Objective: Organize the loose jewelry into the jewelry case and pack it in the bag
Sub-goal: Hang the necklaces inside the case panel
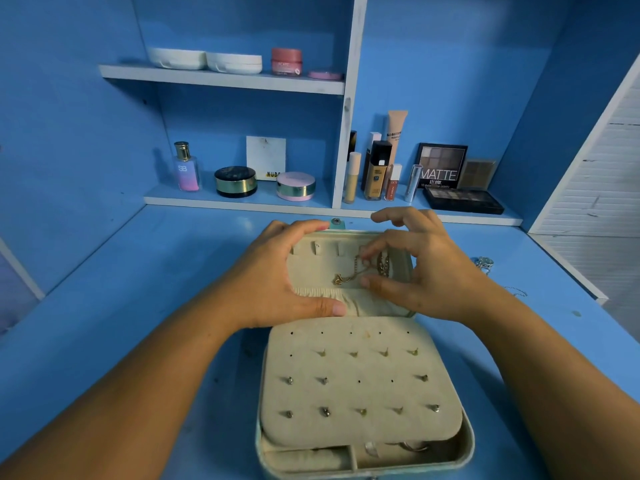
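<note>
The left hand (277, 271) grips the lid of the open soft beige jewelry case (360, 386), at the blue table's (138, 306) front edge, to hold it up. The right hand (422, 268) pinches a thin gold chain (348, 277) to hang it inside.

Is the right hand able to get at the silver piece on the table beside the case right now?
Probably not yet: the right hand pinches the gold chain in the case lid. Otherwise nothing stands between it and the silver piece.

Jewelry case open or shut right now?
Open. Jewelry case: lid stands raised, earring panel exposed; left hand holds the lid, right hand pinches the gold necklace.
</note>
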